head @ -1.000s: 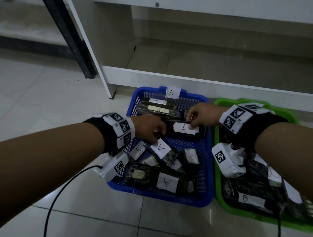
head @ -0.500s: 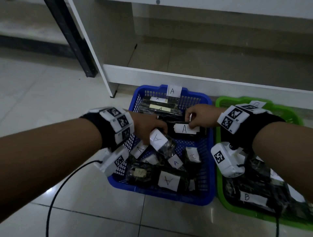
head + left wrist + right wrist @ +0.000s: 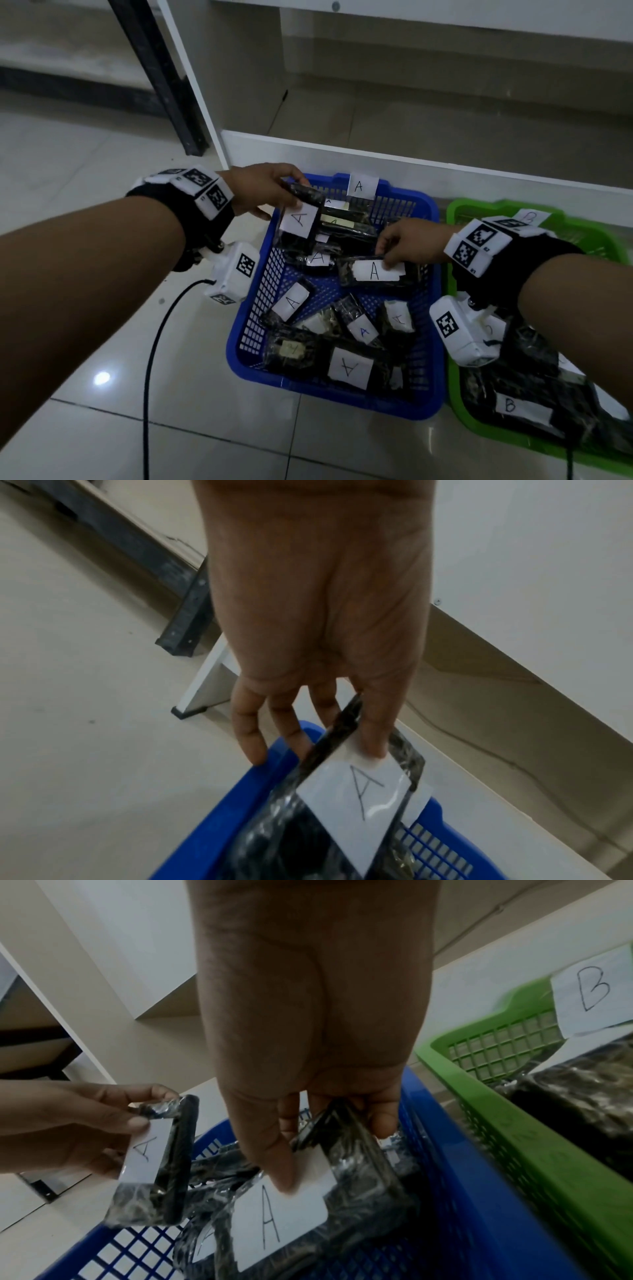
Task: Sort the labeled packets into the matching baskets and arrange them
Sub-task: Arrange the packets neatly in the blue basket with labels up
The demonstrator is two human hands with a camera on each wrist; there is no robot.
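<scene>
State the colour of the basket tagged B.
Green basket; the right wrist view shows it best.

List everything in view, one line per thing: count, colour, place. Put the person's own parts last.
blue basket: one, blue, on the floor, paper tag marked A on its far rim.
green basket: one, green, right of the blue one, tag marked B on its far rim.
A packets: several, dark with white labels, lying in the blue basket.
B packets: several, dark with white labels, in the green basket.
white shelf unit: one, white, behind the baskets.
black cable: one, over the floor tiles at left.
left hand: pinches one A packet above the blue basket.
right hand: pinches another A packet in the blue basket.
</scene>
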